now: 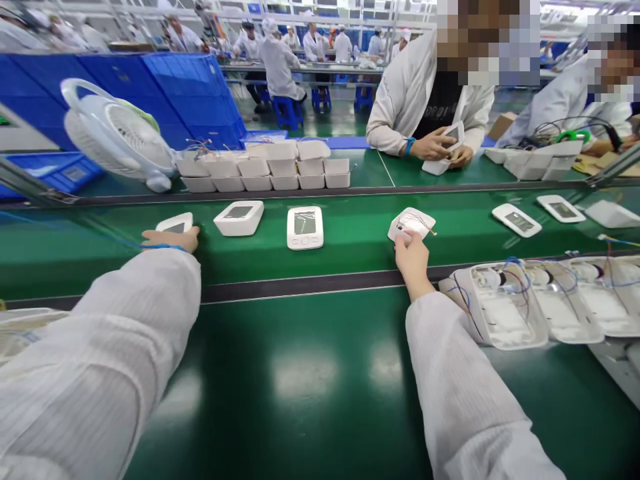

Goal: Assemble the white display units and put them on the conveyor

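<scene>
At the left of the green conveyor belt, my left hand (173, 241) is closed around the near edge of a white monitor with a grey screen (176, 223); its fingers are partly hidden. To the right, my right hand (413, 259) pinches the near edge of a white casing half (412, 221), its inner side up and thin wires sticking out. Between my hands lie a thicker white monitor (239, 219) and a white monitor with buttons (305, 228), both screen up. They look like blood pressure monitors.
Open white casings with wires and small motors (507, 303) stand at the near right. More screen units (517, 220) lie on the belt's right. Across it are stacked white casings (270, 167), a fan (115, 133), blue crates (185, 93) and a co-worker (415, 87) holding a unit.
</scene>
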The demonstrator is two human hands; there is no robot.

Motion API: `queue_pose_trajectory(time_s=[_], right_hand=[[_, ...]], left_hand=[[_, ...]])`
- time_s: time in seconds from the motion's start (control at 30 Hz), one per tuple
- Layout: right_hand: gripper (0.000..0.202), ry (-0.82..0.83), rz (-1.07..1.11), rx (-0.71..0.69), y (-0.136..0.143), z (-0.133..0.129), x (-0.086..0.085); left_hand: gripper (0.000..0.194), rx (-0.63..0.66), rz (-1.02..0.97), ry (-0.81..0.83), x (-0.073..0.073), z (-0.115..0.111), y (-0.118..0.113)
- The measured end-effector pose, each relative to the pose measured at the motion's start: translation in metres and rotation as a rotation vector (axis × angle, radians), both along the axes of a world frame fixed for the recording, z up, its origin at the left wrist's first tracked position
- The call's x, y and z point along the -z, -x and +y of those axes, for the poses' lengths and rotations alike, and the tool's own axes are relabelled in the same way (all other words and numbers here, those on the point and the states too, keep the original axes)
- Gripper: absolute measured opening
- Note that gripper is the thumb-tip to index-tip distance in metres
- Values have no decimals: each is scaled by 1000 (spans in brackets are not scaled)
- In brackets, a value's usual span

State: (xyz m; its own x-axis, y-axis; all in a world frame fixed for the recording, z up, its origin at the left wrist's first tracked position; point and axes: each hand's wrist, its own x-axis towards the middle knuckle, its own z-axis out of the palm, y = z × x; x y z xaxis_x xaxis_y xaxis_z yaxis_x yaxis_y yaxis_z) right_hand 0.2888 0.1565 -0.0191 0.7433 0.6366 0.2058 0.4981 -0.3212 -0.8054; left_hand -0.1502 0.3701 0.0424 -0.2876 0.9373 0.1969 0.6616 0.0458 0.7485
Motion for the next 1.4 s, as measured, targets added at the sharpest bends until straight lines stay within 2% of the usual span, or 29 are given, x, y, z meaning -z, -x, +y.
queue_pose_trajectory(time_s=[0.1, 0.13, 0.2, 0.27, 0.3, 0.33, 0.37, 0.43, 0.47, 0.53, 0.6, 0.67, 0.73, 0.8, 0.9, 0.97, 1.03, 1.1, 1.17, 1.23, 1.3, 1.4], right_hand=[[40, -48, 4, -9, 3, -5, -4], [40, -72, 1, -17, 4, -7, -6], [40, -125, -10, -35, 6, -12, -10], [39, -176, -27, -64, 9, -18, -14], [39, -196, -35, -85, 13, -22, -15], [38, -211, -42, -111, 17, -28, -16], [38, -220, -48, -143, 23, -35, -17], [37, -221, -58, -230, 39, -56, -17], [35, -210, -63, -287, 47, -69, -16], [33, -169, -71, -420, 64, -99, -16], [32, -108, -73, -551, 76, -132, -16], [32, -51, -68, -653, 82, -162, -18], [34, -6, -58, -725, 82, -185, -22], [37, 13, -36, -738, 80, -198, -29], [41, -21, -17, -684, 82, -202, -49], [39, -4, -32, -711, 88, -197, -68], [31, 108, -23, -794, 95, -191, -88], [28, 299, 65, -890, 99, -187, -102], [37, 447, 197, -914, 97, -186, -108], [48, 491, 299, -852, 90, -189, -108], [45, 484, 345, -808, 83, -193, -106], [37, 491, 406, -904, 80, -198, -106]], left_hand=[[52, -197, -186, -75, -10, -20, -28], [50, -210, -240, -112, -12, -31, -41], [45, -159, -330, -187, -9, -66, -69], [43, -37, -395, -232, 6, -120, -96], [44, 64, -442, -242, 18, -153, -107], [49, 264, -583, -248, 30, -188, -116], [56, 410, -712, -239, 42, -224, -123], [66, 614, -873, -163, 60, -288, -130], [69, 678, -920, -136, 65, -312, -130], [73, 757, -966, -104, 65, -341, -126], [78, 780, -1023, -68, 59, -348, -122], [84, 780, -1103, -9, 53, -344, -121], [86, 785, -1178, 73, 48, -341, -124], [80, 802, -1235, 147, 46, -343, -127], [71, 878, -1279, 223, 43, -350, -128], [69, 935, -1295, 262, 41, -355, -127], [69, 967, -1313, 302, 38, -357, -126], [70, 972, -1343, 344, 36, -359, -125], [69, 952, -1400, 383, 34, -361, -125], [66, 939, -1458, 431, 33, -366, -126], [64, 949, -1493, 503, 32, -373, -126], [60, 982, -1506, 566, 32, -384, -128]])
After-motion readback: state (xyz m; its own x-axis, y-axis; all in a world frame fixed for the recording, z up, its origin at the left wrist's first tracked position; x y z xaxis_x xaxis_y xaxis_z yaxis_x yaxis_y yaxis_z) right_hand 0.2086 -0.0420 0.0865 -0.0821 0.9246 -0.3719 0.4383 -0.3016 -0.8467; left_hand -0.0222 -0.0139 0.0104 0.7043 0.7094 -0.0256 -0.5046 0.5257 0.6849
